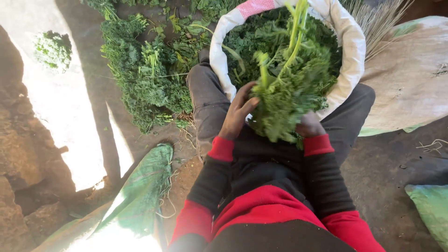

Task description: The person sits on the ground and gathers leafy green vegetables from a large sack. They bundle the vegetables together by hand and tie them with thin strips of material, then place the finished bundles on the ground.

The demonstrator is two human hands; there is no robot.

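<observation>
Head view
Floor: bare brown dirt floor (387, 172), with a bright patch of sun on the left side.
Wall: a rough lumpy mud wall (18, 158) at the far left.
Sacks on floor: a green sack (140, 191) lies flat near the left knee; a big tan sack (410, 79) sits at the right.
Pile: a heap of curly green leaves (149, 79) lies on the floor, left of the white bag.
White bag: an open white bag (350, 37) stands between the person's knees, full of the same greens.
Bunch: a bunch of greens (284, 93) is held up over the bag's near edge, stems pointing up.
Left hand: the left hand (238, 112) has its fingers curled around the bunch's left side.
Right hand: the right hand (309, 126) grips the bunch from below, mostly hidden by leaves.
</observation>
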